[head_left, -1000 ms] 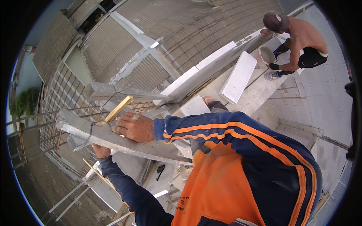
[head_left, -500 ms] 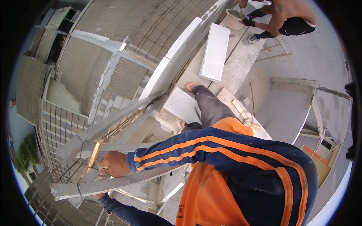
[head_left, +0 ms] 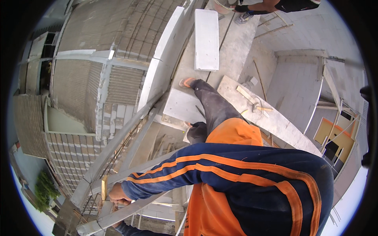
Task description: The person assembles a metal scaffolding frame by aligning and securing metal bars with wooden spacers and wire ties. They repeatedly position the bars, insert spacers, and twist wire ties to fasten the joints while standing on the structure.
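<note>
My right hand [head_left: 118, 193], at the end of a navy sleeve with orange stripes, has its fingers curled among grey boards; what they grip is hidden. Beside its knuckles a short pale wood strip [head_left: 104, 188] stands up. Just under it runs a long grey board [head_left: 122, 213] with wire tied round its end. My left hand [head_left: 117, 224] shows only as a bit of skin beyond that board, its fingers out of sight. Another long grey board [head_left: 103, 161], also wire-tied, slants up from the left of my hands, with thin steel rods [head_left: 125, 141] alongside.
A white block [head_left: 206, 39] lies on the concrete ledge ahead, and a white slab [head_left: 184, 106] is by my foot. Right of my leg, a plank [head_left: 271, 114] bears wood scraps and wire. Another person [head_left: 267, 6] with a black glove reaches toward a bucket [head_left: 223, 7]. Roofs [head_left: 78, 90] lie below left.
My view has turned, so the scene and the other person sit higher and further left. Both hands appear lower, still at the boards; my right-hand fingers are more visibly curled.
</note>
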Available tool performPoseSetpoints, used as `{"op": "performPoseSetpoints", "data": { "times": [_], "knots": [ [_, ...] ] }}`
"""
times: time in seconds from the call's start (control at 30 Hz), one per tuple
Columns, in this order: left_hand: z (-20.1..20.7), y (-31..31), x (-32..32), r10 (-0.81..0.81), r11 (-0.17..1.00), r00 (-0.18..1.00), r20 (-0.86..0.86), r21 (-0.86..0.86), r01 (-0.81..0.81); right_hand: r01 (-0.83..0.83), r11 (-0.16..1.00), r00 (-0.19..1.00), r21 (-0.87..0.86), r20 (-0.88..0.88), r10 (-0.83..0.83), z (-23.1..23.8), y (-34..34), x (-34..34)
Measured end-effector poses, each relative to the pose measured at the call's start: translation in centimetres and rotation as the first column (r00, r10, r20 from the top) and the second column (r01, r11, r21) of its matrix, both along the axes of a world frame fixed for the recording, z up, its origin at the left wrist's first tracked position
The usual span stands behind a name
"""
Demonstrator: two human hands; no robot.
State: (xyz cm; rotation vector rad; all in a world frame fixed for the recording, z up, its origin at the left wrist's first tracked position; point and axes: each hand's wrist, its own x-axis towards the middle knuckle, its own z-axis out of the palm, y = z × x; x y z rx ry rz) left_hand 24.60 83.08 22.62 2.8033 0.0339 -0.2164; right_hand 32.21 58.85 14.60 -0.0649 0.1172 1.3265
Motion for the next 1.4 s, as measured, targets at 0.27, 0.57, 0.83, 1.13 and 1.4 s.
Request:
{"op": "performPoseSetpoints", "data": {
  "times": [0.27,0.57,0.83,1.13,1.4],
  "knots": [
    [1.9,-3.8,0.2,-0.01,0.999,1.0,-0.015,-0.049,0.01,0.169,0.905,0.807,-0.39,0.581,0.1,-0.4,-10.3,0.6],
    [2.8,-8.1,1.1,-0.018,0.997,0.994,0.107,0.081,0.01,0.131,0.627,0.895,-0.768,0.364,0.259,-10.0,-22.9,-2.5],
    [1.8,-4.9,-1.4,-0.068,0.975,0.997,0.027,0.213,0.061,0.371,0.604,0.731,-0.705,0.623,0.278,-7.4,-20.3,-2.5],
    [-1.2,-3.7,-1.2,0.228,0.922,0.972,0.051,-0.331,-0.198,0.669,0.574,-0.679,0.473,0.703,0.211,3.3,-9.9,0.7],
    [-1.0,-5.2,-0.4,0.219,0.814,0.974,-0.052,-0.541,-0.212,0.648,0.595,-0.725,0.475,0.624,0.291,3.5,-8.4,-0.5]
  ]
}}
